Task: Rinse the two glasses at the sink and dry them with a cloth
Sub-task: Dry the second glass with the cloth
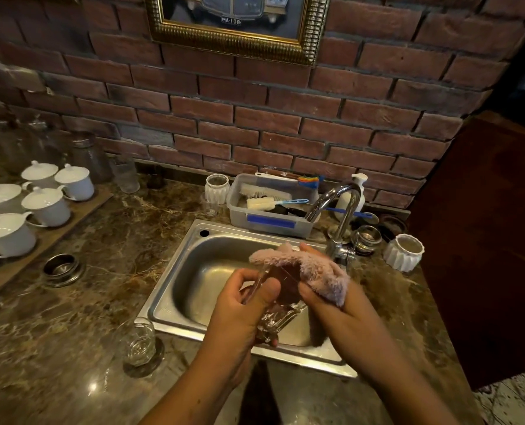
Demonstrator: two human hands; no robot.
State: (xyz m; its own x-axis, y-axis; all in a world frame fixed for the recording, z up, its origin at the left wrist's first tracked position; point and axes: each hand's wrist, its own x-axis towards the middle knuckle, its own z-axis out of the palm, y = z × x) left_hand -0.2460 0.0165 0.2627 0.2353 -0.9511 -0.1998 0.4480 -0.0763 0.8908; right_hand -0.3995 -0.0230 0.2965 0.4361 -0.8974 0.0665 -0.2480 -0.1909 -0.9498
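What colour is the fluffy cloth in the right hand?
The fluffy cloth is pale pink; head view.

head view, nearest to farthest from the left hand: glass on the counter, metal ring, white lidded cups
1. glass on the counter, just left of the left hand
2. metal ring, farther left
3. white lidded cups, far left, toward the wall

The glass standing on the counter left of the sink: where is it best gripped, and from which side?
Probably round its side wall, coming from the sink side. The glass stands upright, mouth up, apart from other things, so the wall is free; the left hand, once free, is nearest.
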